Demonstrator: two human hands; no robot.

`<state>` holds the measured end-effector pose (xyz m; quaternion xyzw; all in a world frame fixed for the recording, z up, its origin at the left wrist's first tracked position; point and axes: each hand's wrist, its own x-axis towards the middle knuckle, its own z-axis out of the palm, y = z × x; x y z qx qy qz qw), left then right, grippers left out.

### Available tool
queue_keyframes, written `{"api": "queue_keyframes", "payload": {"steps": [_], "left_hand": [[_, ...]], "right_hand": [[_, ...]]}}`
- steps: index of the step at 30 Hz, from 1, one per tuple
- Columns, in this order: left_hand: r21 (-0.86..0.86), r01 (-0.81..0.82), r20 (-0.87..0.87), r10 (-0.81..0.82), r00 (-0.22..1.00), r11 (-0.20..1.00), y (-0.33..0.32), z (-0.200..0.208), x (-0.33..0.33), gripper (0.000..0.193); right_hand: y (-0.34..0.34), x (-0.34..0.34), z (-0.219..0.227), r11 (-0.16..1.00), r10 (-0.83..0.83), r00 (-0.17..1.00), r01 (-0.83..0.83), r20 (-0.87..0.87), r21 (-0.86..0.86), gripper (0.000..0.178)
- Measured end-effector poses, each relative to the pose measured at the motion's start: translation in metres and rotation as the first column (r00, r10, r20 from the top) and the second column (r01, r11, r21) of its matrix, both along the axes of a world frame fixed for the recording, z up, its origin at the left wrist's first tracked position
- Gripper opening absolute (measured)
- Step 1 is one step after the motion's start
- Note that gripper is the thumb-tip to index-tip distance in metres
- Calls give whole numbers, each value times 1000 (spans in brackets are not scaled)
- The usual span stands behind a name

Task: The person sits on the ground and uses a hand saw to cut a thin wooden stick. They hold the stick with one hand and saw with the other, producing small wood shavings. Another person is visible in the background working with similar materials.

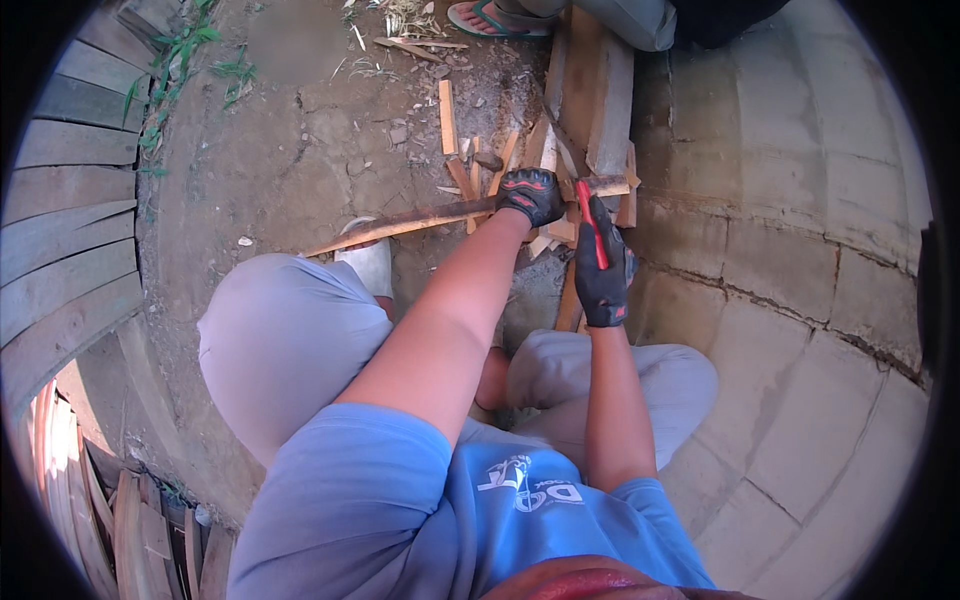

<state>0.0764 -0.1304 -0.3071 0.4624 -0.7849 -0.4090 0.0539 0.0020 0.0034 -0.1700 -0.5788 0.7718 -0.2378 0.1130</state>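
Observation:
My left hand (pixel 533 196), in a black glove with red marks, is closed around a long, rough-edged wooden strip (pixel 410 221) and presses it down over a wooden beam. The strip runs from beside my left foot to a short pale end (pixel 612 186) right of the hand. My right hand (pixel 604 272), gloved alike, grips the red handle of a hand saw (pixel 598 232). The dark saw blade (pixel 566 148) points away from me and crosses near the strip's right end. Whether its teeth are in the wood, I cannot tell.
A thick wooden beam (pixel 612 105) lies lengthwise ahead. Several cut wood pieces (pixel 447 118) are scattered around it on the dirt. At the far side sits another person, with a sandalled foot (pixel 492 20) showing. A block wall (pixel 780 240) stands right; stacked planks (pixel 75 215) line the left.

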Motion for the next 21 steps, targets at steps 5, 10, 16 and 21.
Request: {"api": "queue_keyframes", "payload": {"steps": [5,10,16,21], "left_hand": [[-10,-13,44,13,999,1000,4,-2,2,40],[-48,-9,38,11,999,999,-6,2,0,39],[-55,-28,7,28,1000,998,-4,3,1,38],[31,-19,46,18,999,999,-3,9,4,44]], "right_hand": [[63,13,47,992,-1,994,15,-110,124,42],[178,42,152,965,-55,987,92,-153,246,45],[175,59,181,973,-51,990,79,-134,217,39],[82,30,87,988,-44,996,55,-79,145,40]]}}
